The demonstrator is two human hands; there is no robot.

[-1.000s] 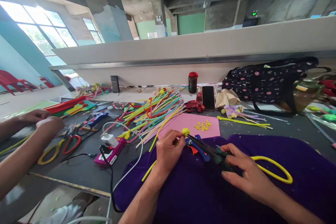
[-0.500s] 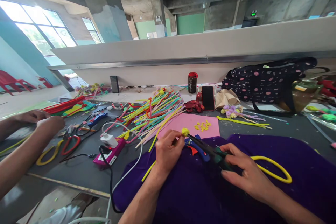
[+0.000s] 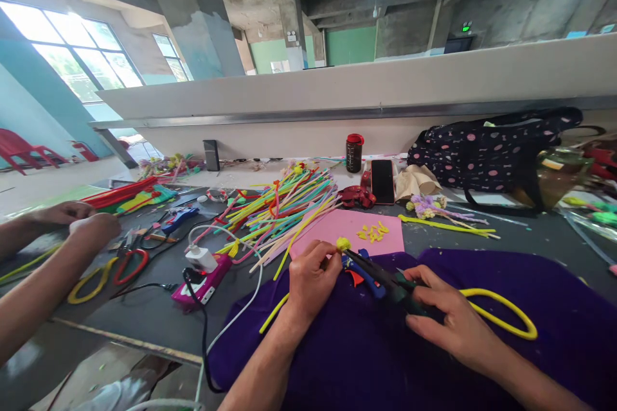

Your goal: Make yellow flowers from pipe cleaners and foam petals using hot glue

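My left hand [image 3: 314, 276] is closed in a pinch on a yellow pipe-cleaner flower [image 3: 343, 243], a small fuzzy curled head on a yellow stem [image 3: 274, 314] that shows below the hand. In my right hand [image 3: 446, 311] are long-nose pliers [image 3: 380, 275] with dark green handles, their tips at the flower's head. Whether the jaws touch it I cannot tell. Under the pliers lies a blue glue gun [image 3: 369, 279] with an orange trigger. Small yellow pieces [image 3: 373, 231] are scattered on a pink sheet [image 3: 318, 231] just behind. A yellow loop [image 3: 506, 314] rests on the purple cloth [image 3: 482, 276] by my right wrist.
Many coloured pipe cleaners [image 3: 284, 205] are piled behind my left hand. A pink power strip [image 3: 207, 286] with cables lies left, near scissors [image 3: 130, 266]. Another person's hands [image 3: 94, 225] work at far left. A phone [image 3: 382, 181], bottle [image 3: 354, 153] and dark bag [image 3: 482, 157] stand behind.
The flower head and my left hand have shifted very slightly right. Both hands keep the same grips, and the pliers stay at the flower.
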